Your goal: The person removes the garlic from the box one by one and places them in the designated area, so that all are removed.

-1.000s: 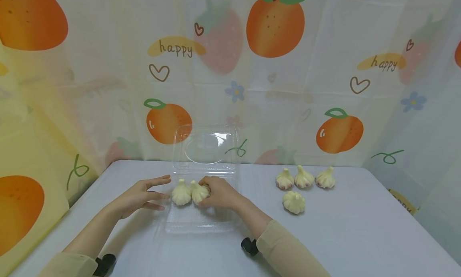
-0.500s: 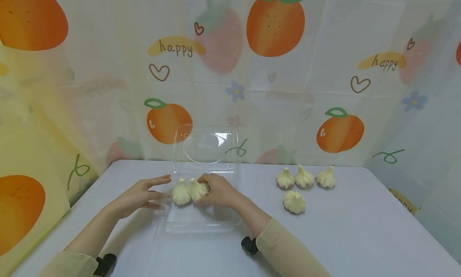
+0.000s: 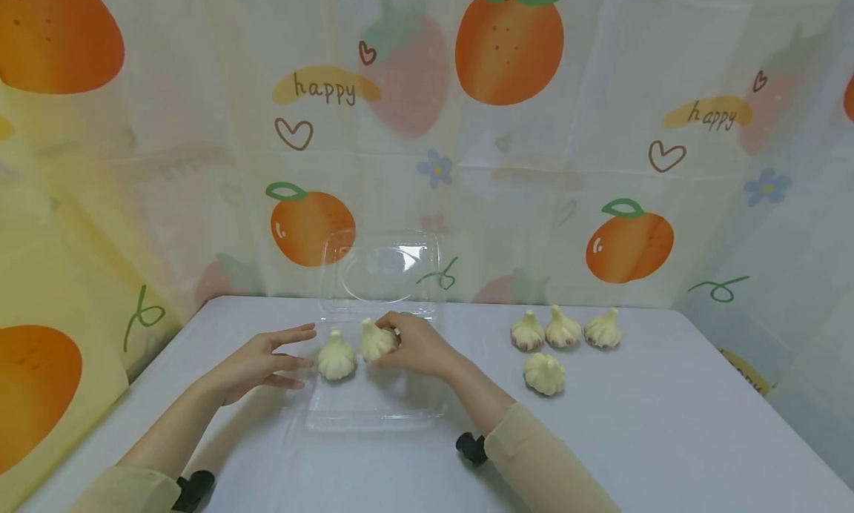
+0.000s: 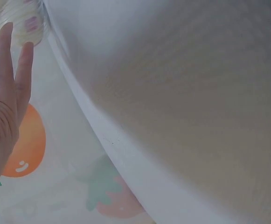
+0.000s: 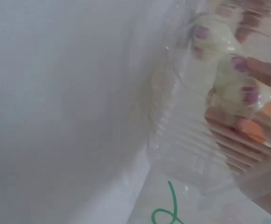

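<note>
My right hand [image 3: 419, 345] grips a pale garlic bulb [image 3: 376, 341] by its right side, inside the opened clear plastic clamshell box [image 3: 373, 424]. A second garlic bulb [image 3: 336, 359] sits in the left part of the box, a small gap away from the held one. Both bulbs, purple-marked underneath, show through the plastic wall in the right wrist view, the gripped bulb [image 5: 238, 88] among the fingers. At the box's left edge my left hand [image 3: 256, 366] is spread with fingers extended, holding nothing; whether its fingertips touch the plastic I cannot tell.
The box's transparent lid [image 3: 383, 268] stands up at the back, before a fruit-patterned curtain [image 3: 494, 202]. Several more garlic bulbs [image 3: 563, 328] lie on the white table [image 3: 634, 424] to the right, one [image 3: 545, 374] nearer than the others.
My right hand has moved up and slightly right with its garlic bulb, which has parted from the left bulb. The left hand stays in place.
</note>
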Tool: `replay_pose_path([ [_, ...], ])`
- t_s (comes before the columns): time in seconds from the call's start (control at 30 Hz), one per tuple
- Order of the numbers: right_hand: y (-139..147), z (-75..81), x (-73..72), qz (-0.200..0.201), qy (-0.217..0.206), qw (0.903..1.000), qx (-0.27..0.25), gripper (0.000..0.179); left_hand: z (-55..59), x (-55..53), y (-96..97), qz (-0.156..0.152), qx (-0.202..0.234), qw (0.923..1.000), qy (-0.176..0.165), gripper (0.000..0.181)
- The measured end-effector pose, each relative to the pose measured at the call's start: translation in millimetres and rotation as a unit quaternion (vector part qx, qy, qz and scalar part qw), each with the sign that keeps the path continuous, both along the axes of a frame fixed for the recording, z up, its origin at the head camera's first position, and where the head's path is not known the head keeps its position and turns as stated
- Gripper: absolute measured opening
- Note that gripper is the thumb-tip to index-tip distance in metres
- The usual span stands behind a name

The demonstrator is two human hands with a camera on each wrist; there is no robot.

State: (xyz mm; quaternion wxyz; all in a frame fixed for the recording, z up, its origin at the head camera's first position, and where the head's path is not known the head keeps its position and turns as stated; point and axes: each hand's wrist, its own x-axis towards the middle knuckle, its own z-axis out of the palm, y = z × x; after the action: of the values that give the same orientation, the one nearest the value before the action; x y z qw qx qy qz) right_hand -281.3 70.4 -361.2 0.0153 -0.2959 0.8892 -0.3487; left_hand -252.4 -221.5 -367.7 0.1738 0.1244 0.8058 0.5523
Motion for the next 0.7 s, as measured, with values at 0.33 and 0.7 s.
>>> replay_pose_path([
  [0.33, 19.2, 19.2, 0.6, -0.015, -0.015, 0.9989, -0.042, 0.055, -2.0, -1.6, -1.4, 0.0, 0.007, 1.0, 0.0, 0.073],
  [0.7, 50.0, 32.0, -1.0, -0.043, -0.045, 0.9926, -0.105, 0.058, -2.4, -2.3, -0.7, 0.002, -0.006, 1.0, 0.003, 0.075],
])
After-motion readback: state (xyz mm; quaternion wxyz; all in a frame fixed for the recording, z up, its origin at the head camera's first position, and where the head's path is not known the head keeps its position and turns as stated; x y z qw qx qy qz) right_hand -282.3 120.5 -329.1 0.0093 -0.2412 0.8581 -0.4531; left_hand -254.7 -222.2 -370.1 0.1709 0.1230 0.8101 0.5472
